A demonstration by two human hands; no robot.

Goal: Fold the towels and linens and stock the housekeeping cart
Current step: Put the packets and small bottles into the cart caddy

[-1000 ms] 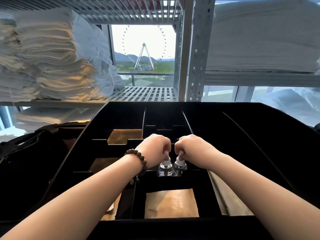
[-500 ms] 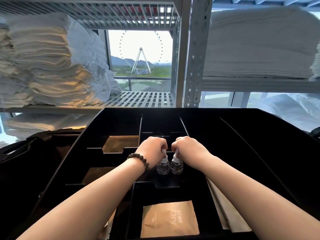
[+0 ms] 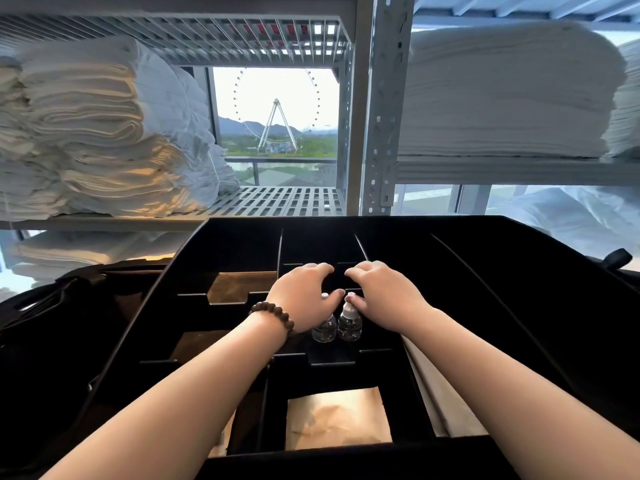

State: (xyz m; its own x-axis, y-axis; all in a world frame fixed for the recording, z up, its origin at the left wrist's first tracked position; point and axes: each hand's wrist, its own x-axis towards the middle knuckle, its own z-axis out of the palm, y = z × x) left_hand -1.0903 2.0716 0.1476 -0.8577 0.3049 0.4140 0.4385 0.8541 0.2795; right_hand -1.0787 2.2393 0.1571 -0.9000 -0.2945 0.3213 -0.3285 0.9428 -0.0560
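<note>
Your left hand (image 3: 304,296) and right hand (image 3: 381,293) have just let go of the caps, grip now apart, leaving the two bottles (image 3: 349,323) upright, side by side, in the middle compartment of the cart (image 3: 519,268): that pair looks stocked.

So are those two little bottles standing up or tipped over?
Upright: both small clear plastic bottles stand with white caps on top.

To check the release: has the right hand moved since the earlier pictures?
Yes. The right hand has uncurled from the cap of its bottle; its fingers now stretch forward, toward the far wall of the tray.
</note>
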